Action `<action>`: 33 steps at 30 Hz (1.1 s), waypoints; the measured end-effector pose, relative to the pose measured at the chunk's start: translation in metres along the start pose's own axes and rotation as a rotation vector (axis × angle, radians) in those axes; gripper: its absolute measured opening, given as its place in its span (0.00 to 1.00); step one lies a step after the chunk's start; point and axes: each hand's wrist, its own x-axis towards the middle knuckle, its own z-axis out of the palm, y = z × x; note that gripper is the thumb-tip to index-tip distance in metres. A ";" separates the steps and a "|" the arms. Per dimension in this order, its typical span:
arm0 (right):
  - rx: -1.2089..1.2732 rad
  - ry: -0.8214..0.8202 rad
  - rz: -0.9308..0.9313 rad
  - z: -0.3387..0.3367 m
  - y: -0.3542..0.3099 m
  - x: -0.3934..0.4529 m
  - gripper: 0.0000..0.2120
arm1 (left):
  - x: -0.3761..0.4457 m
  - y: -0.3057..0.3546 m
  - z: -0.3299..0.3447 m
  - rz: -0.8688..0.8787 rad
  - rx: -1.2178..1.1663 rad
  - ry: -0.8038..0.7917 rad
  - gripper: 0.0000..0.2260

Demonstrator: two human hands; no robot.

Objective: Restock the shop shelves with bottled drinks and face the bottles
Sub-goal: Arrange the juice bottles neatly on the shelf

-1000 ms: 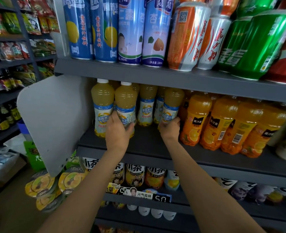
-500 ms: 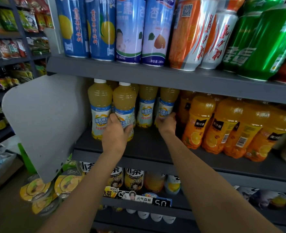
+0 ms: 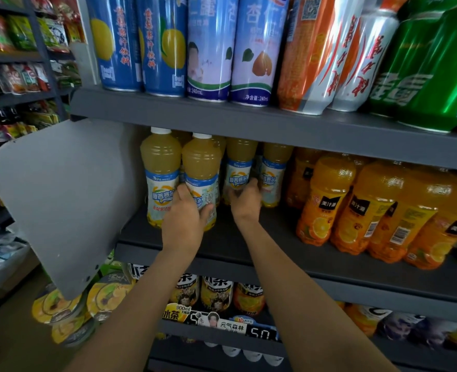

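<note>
Several pale-yellow juice bottles with blue-and-white labels stand at the left of the middle grey shelf (image 3: pixel 249 253). My left hand (image 3: pixel 187 218) is wrapped around the lower part of the second front bottle (image 3: pixel 202 167), which stands upright next to the leftmost bottle (image 3: pixel 160 170). My right hand (image 3: pixel 245 201) reaches further back and grips the base of the third bottle (image 3: pixel 239 167), set deeper on the shelf. A fourth bottle (image 3: pixel 273 173) stands just right of that hand.
Orange juice bottles (image 3: pixel 326 200) fill the shelf's right half. Tall cans (image 3: pixel 211 47) line the shelf above. Tea bottles (image 3: pixel 216 291) and a price strip (image 3: pixel 216 322) sit below. A grey side panel (image 3: pixel 61 194) juts out at left, with sealed cups (image 3: pixel 58 310) under it.
My right hand has left the fourth bottle and moved left and deeper onto the third one. My left hand stays on the second front bottle. The view has shifted closer.
</note>
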 end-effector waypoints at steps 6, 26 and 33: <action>-0.110 0.068 -0.080 -0.022 0.019 -0.032 0.23 | 0.000 0.001 -0.003 0.002 -0.020 -0.021 0.24; -0.009 -0.015 -0.162 0.002 -0.006 -0.034 0.25 | -0.003 -0.003 -0.004 0.050 0.013 -0.002 0.26; 0.137 -0.129 0.014 0.022 -0.009 0.012 0.27 | -0.001 -0.007 0.001 0.053 0.006 0.004 0.26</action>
